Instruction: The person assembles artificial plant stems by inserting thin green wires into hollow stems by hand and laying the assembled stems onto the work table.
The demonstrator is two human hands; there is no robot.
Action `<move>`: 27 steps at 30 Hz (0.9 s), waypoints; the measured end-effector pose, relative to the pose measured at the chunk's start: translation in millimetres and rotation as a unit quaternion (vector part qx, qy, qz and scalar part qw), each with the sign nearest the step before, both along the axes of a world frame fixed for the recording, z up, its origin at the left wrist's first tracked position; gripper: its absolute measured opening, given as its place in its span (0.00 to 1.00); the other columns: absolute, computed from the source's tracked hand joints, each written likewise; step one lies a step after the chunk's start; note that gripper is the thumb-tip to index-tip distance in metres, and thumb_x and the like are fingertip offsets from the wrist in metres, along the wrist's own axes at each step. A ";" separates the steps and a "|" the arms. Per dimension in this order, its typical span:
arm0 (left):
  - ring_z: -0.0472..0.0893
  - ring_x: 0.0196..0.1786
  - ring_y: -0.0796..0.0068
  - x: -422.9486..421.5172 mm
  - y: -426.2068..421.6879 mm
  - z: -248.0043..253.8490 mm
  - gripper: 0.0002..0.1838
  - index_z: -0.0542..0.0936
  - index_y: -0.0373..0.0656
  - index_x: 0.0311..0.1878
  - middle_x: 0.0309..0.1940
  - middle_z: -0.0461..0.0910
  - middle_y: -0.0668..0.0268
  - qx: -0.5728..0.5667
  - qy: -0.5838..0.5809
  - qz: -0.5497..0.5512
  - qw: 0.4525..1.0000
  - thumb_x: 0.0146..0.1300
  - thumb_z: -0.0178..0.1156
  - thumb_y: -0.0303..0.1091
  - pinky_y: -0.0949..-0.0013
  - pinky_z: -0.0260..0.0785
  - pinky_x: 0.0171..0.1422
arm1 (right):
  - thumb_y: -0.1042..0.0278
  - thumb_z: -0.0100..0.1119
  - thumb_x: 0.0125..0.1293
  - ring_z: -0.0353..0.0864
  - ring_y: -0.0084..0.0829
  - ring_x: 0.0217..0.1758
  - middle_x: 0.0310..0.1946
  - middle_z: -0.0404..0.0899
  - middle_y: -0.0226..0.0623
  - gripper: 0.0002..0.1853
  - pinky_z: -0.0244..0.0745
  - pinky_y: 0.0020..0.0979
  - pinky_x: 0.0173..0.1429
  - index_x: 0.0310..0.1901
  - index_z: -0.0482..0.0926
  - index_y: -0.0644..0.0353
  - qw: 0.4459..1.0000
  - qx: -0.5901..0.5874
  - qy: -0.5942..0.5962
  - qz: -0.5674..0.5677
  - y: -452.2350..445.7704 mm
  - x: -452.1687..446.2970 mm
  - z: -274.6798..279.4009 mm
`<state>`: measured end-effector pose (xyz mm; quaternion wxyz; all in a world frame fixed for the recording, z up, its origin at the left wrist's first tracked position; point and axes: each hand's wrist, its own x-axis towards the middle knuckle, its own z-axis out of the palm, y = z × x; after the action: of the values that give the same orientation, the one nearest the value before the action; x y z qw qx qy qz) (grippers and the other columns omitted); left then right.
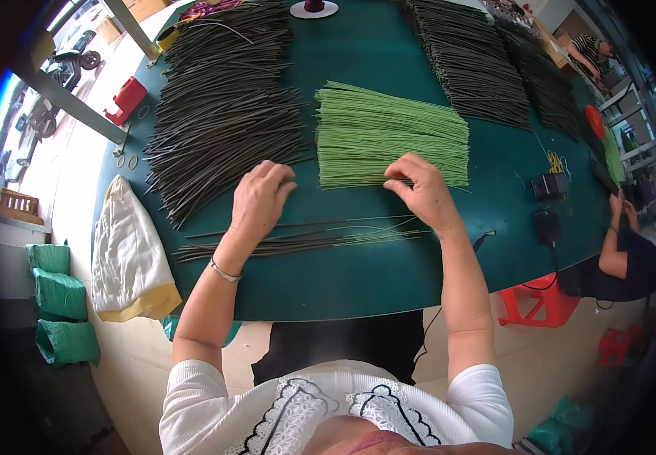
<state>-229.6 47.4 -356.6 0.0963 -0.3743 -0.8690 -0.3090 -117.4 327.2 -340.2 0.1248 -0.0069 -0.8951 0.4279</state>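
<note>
My left hand (pixel 262 196) is closed, thumb near the curled forefinger, beside the lower right edge of a large pile of thin dark stems (pixel 229 125). Whatever its fingertips hold is too small to make out. At the near edge of a stack of thin green stems (pixel 392 136), my right hand (pixel 421 191) is closed with thumb and forefinger pinching at the outermost green stem. Between my forearms lies a loose row of long pieces (pixel 290 244), dark on the left and pale green on the right.
More dark stems (pixel 472 68) lie at the back right. A white cloth sleeve (pixel 127 258) hangs at the left edge; a red holder (pixel 127 100) and rubber bands sit behind it. A black box (pixel 549 186) with a cable is at right. A co-worker (pixel 624 258) sits beyond.
</note>
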 end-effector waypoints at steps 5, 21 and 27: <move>0.80 0.47 0.57 -28.0 -6.3 -24.6 0.08 0.81 0.42 0.43 0.39 0.78 0.62 -0.039 0.077 0.108 0.990 0.62 0.67 0.29 0.58 0.72 0.52 | 0.74 0.69 0.59 0.78 0.38 0.44 0.33 0.80 0.34 0.05 0.75 0.39 0.50 0.36 0.82 0.62 0.992 0.106 0.012 -0.065 29.8 -6.4 -20.2; 0.79 0.46 0.63 -29.1 -8.2 -23.6 0.04 0.83 0.45 0.37 0.39 0.79 0.68 -0.072 0.091 0.080 0.990 0.62 0.67 0.33 0.59 0.71 0.55 | 0.74 0.67 0.60 0.78 0.39 0.42 0.32 0.80 0.33 0.04 0.75 0.38 0.50 0.33 0.81 0.63 0.982 0.170 0.085 -0.007 29.8 -12.1 -25.1; 0.78 0.49 0.63 -28.1 -8.4 -25.5 0.04 0.80 0.43 0.39 0.39 0.77 0.66 -0.078 0.080 0.081 0.990 0.63 0.65 0.29 0.59 0.69 0.56 | 0.75 0.66 0.63 0.78 0.39 0.41 0.33 0.80 0.35 0.03 0.75 0.37 0.49 0.34 0.81 0.63 0.989 0.114 0.095 -0.030 30.3 -13.4 -29.0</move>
<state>-257.6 39.0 -382.1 0.1609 -0.3327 -0.9074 -0.2003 -130.8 357.6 -369.2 0.2218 0.0206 -0.9215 0.3182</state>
